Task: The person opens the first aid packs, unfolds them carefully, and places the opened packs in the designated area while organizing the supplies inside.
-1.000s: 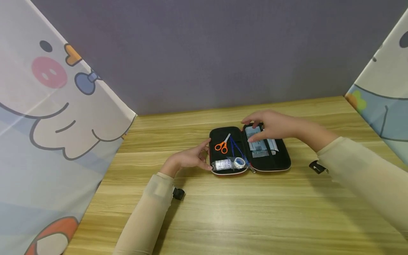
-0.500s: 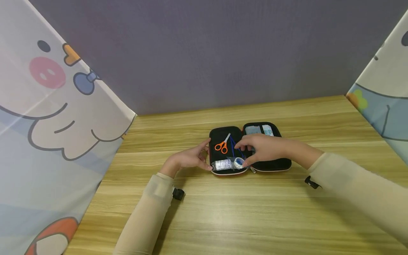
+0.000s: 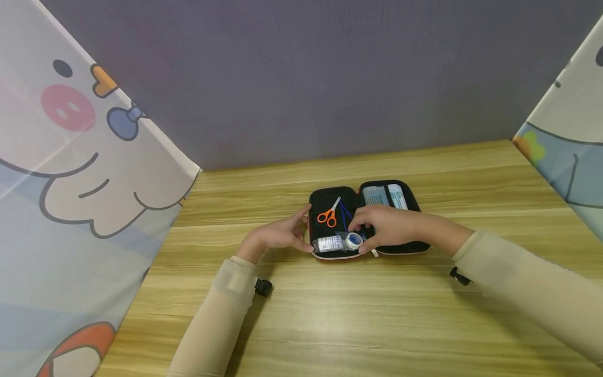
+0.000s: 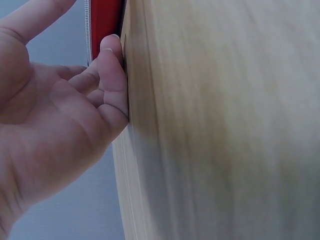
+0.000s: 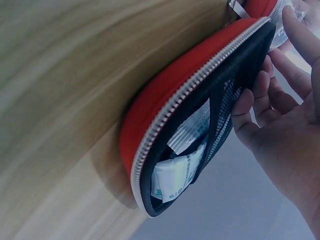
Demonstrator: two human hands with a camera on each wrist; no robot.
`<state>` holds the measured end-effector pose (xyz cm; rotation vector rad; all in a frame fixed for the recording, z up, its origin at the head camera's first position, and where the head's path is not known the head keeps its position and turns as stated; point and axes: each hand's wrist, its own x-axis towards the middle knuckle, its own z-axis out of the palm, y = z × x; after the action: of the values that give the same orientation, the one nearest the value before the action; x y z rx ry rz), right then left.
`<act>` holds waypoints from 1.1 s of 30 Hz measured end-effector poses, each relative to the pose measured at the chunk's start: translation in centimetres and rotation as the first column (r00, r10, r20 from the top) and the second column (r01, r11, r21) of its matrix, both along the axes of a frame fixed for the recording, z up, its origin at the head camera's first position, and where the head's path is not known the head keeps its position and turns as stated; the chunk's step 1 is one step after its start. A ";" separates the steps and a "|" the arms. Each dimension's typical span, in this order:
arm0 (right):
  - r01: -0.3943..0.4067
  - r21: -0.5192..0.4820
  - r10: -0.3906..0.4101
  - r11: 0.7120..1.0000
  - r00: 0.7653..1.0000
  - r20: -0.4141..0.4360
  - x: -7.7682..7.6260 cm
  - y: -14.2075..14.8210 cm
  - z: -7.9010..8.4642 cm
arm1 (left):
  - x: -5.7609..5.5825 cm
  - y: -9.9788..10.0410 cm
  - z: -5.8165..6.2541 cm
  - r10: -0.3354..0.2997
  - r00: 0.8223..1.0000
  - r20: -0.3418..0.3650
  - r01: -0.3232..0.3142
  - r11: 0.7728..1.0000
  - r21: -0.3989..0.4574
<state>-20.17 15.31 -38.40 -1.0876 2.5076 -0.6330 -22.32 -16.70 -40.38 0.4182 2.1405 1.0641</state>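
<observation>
Just right of the head view's centre, a case (image 3: 322,198) lies unfolded on the table (image 3: 330,309). In its left half, scissors (image 3: 332,213) lie above a wrapped bundle (image 3: 328,243), with a tape roll (image 3: 354,241) at its right; the right half holds packets (image 3: 398,196).

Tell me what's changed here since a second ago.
The right hand has moved left and toward the person, from over the packets to the tape roll, its thumb and fingers now about it; whether it grips the roll, I can't tell. The packets' upper ends now show. The left hand stays at the left edge of the open case; the scissors haven't moved.
</observation>
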 end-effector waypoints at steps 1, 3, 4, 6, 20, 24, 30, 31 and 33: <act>0.000 0.001 0.000 1.000 1.000 -0.003 0.0 0.0 0.0 | 0.0 0.0 0.0 0.000 1.000 -0.001 0.000 1.000 0.002; -0.006 -0.002 0.006 1.000 1.000 -0.012 0.1 0.0 0.0 | 0.0 0.0 0.1 0.001 1.000 -0.004 -0.001 1.000 0.000; -0.006 -0.003 0.006 1.000 1.000 -0.017 0.1 0.0 -0.1 | 0.1 0.0 0.1 0.000 1.000 -0.006 0.000 1.000 -0.001; -0.011 -0.006 0.011 1.000 1.000 -0.030 0.1 0.0 -0.2 | 0.2 0.0 0.2 0.000 1.000 -0.008 0.000 1.000 -0.001; -0.010 -0.005 0.009 1.000 0.999 -0.053 0.3 -0.1 -0.2 | 0.3 0.0 0.1 -0.003 1.000 -0.011 0.003 1.000 -0.007; 0.013 -0.037 -0.014 0.999 1.000 -0.023 0.2 0.0 -0.2 | 0.3 -0.1 0.0 -0.003 1.000 -0.008 0.003 1.000 -0.001; 0.067 -0.090 -0.067 0.994 0.998 0.003 0.0 0.6 0.4 | 0.2 0.0 0.0 -0.010 1.000 -0.007 0.010 1.000 -0.002; 0.072 -0.097 -0.072 0.993 0.997 -0.001 0.0 0.7 0.5 | 0.2 0.0 0.0 -0.011 1.000 -0.008 0.011 1.000 -0.002; 0.082 -0.112 -0.083 0.990 0.996 -0.011 0.1 1.0 0.9 | 0.2 0.0 0.0 -0.009 1.000 -0.008 0.009 1.000 -0.001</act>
<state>-20.12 16.32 -37.49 -1.0342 2.5684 -0.8000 -22.09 -16.67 -40.33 0.4321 2.1444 1.0578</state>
